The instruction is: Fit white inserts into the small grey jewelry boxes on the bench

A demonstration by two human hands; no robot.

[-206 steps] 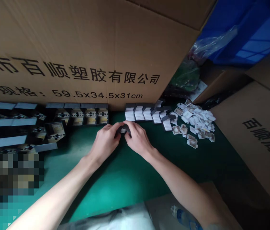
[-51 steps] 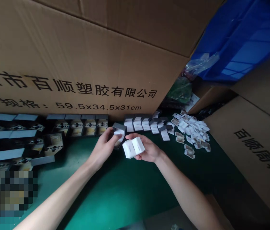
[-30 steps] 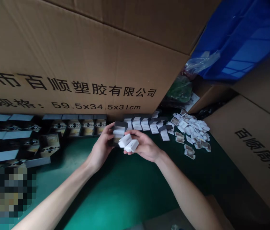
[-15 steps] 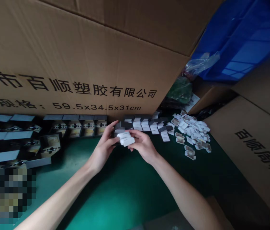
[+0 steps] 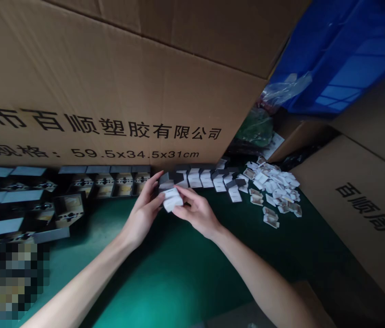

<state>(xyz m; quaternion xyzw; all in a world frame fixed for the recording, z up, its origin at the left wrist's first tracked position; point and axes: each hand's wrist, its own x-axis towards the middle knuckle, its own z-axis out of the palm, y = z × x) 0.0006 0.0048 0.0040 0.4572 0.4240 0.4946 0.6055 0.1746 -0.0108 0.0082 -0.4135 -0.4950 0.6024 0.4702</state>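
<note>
My left hand (image 5: 144,210) grips a small dark grey box (image 5: 165,181) just above the green mat (image 5: 165,269). My right hand (image 5: 197,212) pinches a small white insert (image 5: 172,200) and holds it against the open side of that box. Both hands meet in the middle of the view, close to the big cardboard carton (image 5: 110,82). Behind them a row of grey boxes with white inserts (image 5: 206,176) stands along the foot of the carton. A loose pile of small white and tan pieces (image 5: 274,187) lies to the right.
Rows of open dark boxes with tan inner parts (image 5: 107,182) line the mat on the left. Another cardboard carton (image 5: 366,209) closes the right side. A blue plastic crate (image 5: 342,54) and a green bag (image 5: 257,125) sit behind. The lower left corner is blurred.
My right hand brought the white insert leftwards and turned it onto the grey box in my left hand. Both hands drifted slightly left and lower toward the mat.
</note>
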